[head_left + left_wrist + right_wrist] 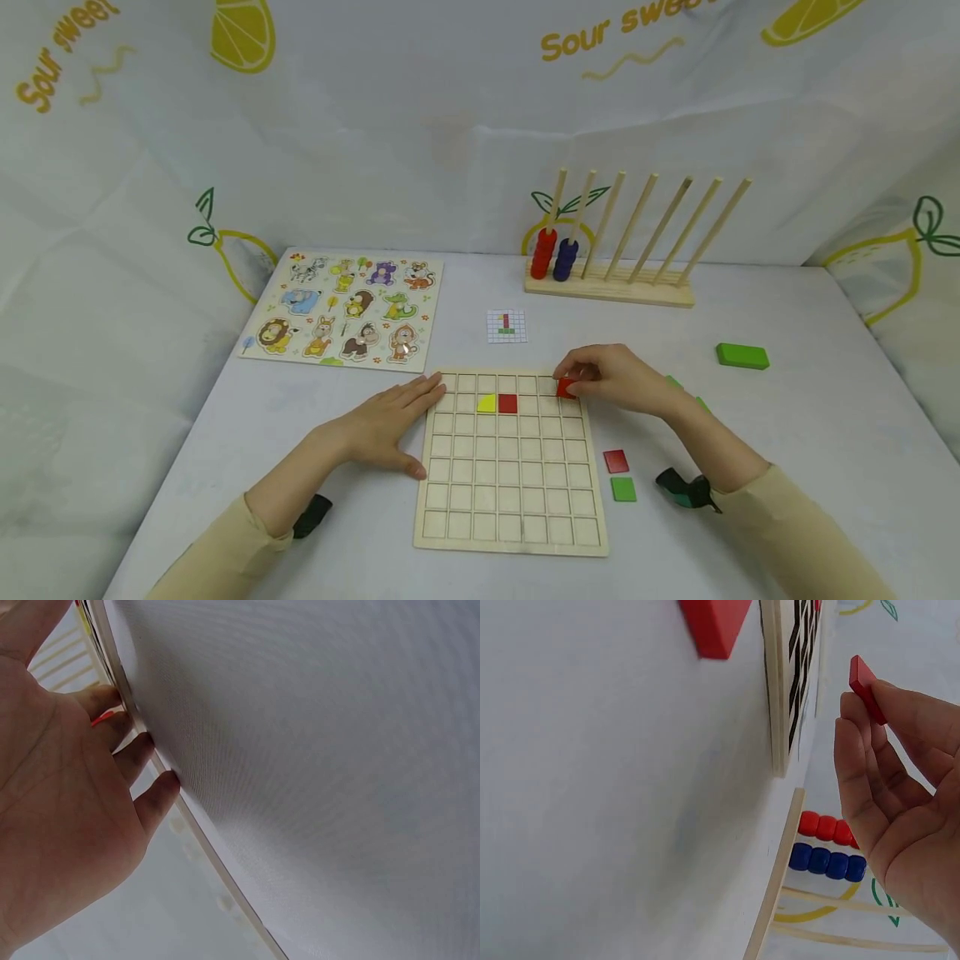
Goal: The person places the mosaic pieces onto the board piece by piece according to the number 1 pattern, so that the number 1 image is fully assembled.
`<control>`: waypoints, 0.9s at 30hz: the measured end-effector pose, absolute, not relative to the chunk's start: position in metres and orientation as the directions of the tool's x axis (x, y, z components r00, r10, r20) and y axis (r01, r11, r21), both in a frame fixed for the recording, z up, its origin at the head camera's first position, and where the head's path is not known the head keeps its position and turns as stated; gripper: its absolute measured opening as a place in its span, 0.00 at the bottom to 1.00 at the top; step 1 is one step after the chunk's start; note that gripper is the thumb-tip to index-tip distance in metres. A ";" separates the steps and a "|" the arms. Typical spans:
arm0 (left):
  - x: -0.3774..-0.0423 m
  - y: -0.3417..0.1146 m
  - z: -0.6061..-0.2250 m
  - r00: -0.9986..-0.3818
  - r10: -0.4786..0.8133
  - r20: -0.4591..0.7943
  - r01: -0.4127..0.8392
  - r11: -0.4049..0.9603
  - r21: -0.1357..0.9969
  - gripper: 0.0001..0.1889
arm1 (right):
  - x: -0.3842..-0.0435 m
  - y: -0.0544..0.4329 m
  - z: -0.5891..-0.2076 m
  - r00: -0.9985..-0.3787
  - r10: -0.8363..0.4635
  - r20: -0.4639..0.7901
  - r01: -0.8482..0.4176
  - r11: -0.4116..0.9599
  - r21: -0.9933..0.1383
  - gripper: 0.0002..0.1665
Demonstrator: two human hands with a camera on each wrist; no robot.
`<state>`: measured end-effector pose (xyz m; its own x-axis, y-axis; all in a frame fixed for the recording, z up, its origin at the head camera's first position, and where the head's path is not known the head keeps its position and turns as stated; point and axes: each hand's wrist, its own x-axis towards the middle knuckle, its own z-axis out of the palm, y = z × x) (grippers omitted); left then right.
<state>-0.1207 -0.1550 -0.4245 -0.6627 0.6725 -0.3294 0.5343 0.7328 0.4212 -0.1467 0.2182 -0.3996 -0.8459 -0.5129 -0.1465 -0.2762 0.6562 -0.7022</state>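
A wooden grid board (510,500) lies on the table, with a yellow quarter-round tile (487,404) and a red square tile (507,404) side by side in its second row. My right hand (618,379) pinches another red square tile (566,388) between thumb and fingers over the board's far right corner; the right wrist view shows this held tile (866,688) tilted on edge. At the board's left side my left hand (382,423) rests with fingers extended, the fingertips and thumb at the edge. In the left wrist view those fingers (157,801) touch the board's rim.
Right of the board lie a red tile (616,461) and a green tile (623,489). A green block (742,356) sits farther right. Behind the board are a small pattern card (507,327), an animal puzzle (345,312) and a peg abacus (607,290) with red and blue beads.
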 end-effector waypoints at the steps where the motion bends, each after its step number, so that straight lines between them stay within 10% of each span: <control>1: -0.121 -0.155 -0.425 -0.664 0.672 -0.328 0.534 0.733 0.421 0.60 | -0.146 0.215 -0.399 -0.847 -0.511 -0.145 -0.273 0.654 -0.706 0.12; 27: -0.120 -0.155 -0.423 -0.664 0.672 -0.329 0.530 0.733 0.426 0.60 | -0.143 0.150 -0.401 -0.771 -0.631 -0.086 -0.338 0.520 -0.785 0.09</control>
